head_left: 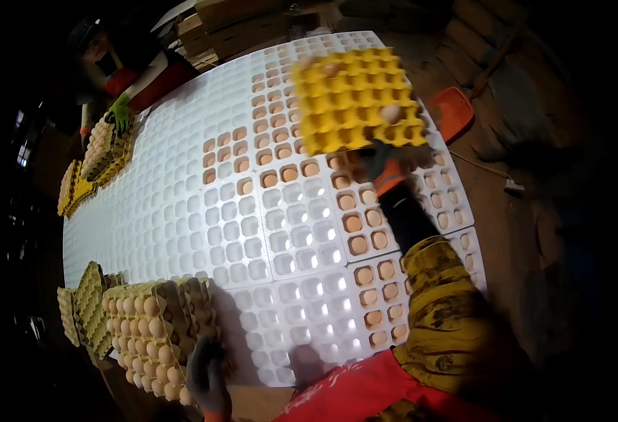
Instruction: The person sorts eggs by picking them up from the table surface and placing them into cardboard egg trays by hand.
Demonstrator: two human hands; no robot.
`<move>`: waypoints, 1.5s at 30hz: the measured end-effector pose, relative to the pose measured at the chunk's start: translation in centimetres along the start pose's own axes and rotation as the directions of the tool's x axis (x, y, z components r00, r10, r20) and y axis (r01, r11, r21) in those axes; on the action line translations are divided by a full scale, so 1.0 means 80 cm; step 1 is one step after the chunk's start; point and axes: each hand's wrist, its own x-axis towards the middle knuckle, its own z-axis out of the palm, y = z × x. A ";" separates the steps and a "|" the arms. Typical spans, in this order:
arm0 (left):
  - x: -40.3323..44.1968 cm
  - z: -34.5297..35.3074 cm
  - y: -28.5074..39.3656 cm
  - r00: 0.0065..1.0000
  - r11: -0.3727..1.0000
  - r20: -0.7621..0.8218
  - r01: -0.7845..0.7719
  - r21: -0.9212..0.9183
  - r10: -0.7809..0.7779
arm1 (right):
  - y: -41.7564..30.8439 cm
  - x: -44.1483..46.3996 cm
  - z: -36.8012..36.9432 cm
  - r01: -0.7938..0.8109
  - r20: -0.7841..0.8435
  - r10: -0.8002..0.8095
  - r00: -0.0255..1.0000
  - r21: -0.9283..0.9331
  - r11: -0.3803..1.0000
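Note:
My right hand (379, 167), in a dark glove with an orange cuff, grips the near edge of a yellow egg tray (355, 98). That tray is held tilted above the white moulded trays, with a few eggs in it, one egg (391, 114) near its right side. My left hand (209, 376), in a grey glove, lies against the near right side of a stack of egg trays (195, 309), fingers pointing up. Brown eggs (140, 327) fill the stack's top tray. Part of the left fingers is hard to make out in shadow.
White trays with square cups (238, 232) cover the table; eggs (357, 245) fill many right-hand cups. Empty pulp trays (94, 316) lean at the left. A co-worker's green-gloved hand (120, 114) touches another egg stack (105, 151). An orange scoop-like object (453, 114) lies beyond the right edge.

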 end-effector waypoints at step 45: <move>0.018 -0.267 -0.107 0.705 0.360 0.586 -0.709 0.607 0.399 | -0.644 -0.408 -0.010 0.579 0.580 -0.418 0.699 -0.115 0.807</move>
